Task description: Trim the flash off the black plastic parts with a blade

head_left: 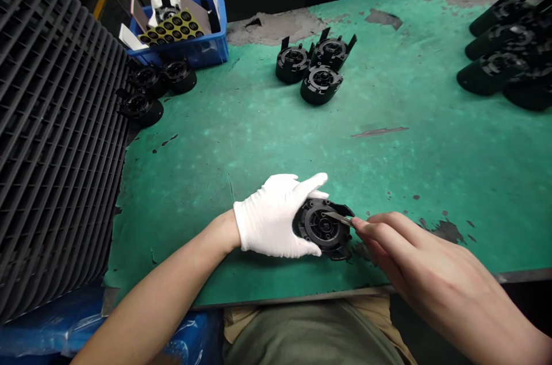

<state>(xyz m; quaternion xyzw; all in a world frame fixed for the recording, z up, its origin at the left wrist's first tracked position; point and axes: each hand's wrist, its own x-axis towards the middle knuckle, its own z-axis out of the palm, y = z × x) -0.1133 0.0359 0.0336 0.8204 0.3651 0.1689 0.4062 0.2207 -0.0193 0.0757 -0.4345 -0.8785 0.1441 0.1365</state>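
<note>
on grn bench (194, 146), blk housing (319, 230), tool (342, 218), both pt hidden by hands (273, 218)

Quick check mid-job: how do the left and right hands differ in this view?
The left hand wears a white glove; the right hand is bare. The left hand holds the round black part by its side, while the right hand pinches a slim metal tool pointed at its face. The left hand is spread wide; the right hand's fingers are curled. Both are at the same part, over the green tabletop.
</note>
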